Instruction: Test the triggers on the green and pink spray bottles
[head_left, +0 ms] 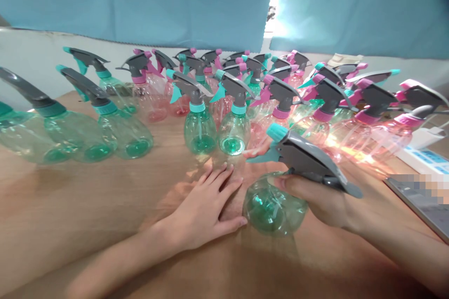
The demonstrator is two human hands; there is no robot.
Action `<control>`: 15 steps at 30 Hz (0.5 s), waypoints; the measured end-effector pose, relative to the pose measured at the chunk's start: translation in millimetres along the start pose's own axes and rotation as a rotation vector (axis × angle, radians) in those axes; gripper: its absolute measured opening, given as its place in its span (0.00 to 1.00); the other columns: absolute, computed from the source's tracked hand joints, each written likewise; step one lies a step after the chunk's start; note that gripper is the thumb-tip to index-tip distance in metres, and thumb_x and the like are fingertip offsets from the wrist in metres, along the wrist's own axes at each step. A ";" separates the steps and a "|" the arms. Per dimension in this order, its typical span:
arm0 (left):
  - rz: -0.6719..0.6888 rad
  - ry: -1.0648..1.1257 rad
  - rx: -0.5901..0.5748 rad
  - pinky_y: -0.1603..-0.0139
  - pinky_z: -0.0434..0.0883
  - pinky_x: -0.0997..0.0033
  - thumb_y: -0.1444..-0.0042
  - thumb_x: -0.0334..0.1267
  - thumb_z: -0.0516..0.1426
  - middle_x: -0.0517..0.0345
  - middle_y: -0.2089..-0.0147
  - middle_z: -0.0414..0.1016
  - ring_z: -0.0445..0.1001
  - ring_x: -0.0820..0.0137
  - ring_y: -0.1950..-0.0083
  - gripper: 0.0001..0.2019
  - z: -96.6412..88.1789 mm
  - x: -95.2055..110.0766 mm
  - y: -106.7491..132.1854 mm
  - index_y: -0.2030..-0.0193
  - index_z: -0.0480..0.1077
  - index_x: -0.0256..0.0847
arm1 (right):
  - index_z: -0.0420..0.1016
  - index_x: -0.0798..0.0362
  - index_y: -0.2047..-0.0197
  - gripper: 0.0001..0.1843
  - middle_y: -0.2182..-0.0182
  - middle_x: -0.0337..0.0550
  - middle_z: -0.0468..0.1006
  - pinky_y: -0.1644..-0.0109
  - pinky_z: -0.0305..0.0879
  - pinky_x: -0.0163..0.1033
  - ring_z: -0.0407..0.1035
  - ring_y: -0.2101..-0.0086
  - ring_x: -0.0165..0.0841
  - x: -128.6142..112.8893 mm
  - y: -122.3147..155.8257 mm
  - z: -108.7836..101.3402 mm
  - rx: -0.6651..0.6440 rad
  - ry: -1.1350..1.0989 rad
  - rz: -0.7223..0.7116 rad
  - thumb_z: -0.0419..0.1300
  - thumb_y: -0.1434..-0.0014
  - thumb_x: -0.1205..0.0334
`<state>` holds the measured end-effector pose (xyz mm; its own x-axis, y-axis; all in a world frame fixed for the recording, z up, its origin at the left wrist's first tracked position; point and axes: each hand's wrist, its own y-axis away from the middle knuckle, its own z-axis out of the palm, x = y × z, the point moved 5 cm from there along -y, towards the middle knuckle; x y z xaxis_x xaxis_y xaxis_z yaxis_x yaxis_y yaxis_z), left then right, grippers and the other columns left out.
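Note:
My right hand [315,196] is wrapped round the neck of a green spray bottle [273,205] with a grey and turquoise trigger head. The bottle tilts, its base facing me, and one finger shows by the trigger. Palm down on the wooden table [115,205], my left hand [206,215] lies flat with its fingers spread. Its thumb tip is close to the held bottle's side; whether they touch I cannot tell. Just beyond my fingertips two green spray bottles [199,128] stand upright side by side.
Several green spray bottles [122,126] stand at the left. Pink and green spray bottles [280,103] crowd the back and right. A phone-like dark slab [421,205] and a white power strip [421,156] lie at the right edge. Blue curtains [140,4] hang behind.

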<state>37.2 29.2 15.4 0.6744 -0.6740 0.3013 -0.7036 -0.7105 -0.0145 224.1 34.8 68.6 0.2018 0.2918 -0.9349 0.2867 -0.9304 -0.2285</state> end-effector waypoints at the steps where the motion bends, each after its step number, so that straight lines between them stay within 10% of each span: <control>1: 0.000 -0.008 -0.006 0.33 0.51 0.41 0.39 0.59 0.56 0.39 0.28 0.54 0.50 0.45 0.28 0.37 0.5 -0.2 0.1 0.31 0.57 0.38 | 0.74 0.46 0.67 0.03 0.76 0.34 0.72 0.69 0.71 0.38 0.70 0.73 0.32 1.2 0.0 1.3 -0.014 -0.019 0.002 0.64 0.42 0.60; 15: 0.008 0.001 -0.005 0.32 0.50 0.41 0.38 0.60 0.55 0.41 0.28 0.53 0.49 0.47 0.28 0.37 2.2 -1.7 0.3 0.30 0.56 0.40 | 0.69 0.42 0.40 0.26 0.61 0.39 0.82 0.50 0.74 0.44 0.77 0.56 0.37 -29.8 -9.4 16.1 -0.146 -0.103 -0.156 0.53 0.39 0.72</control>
<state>36.3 29.7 12.8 0.6687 -0.6795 0.3018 -0.7099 -0.7042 -0.0122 200.2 31.3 94.3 0.0497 0.3982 -0.9160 0.4407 -0.8317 -0.3377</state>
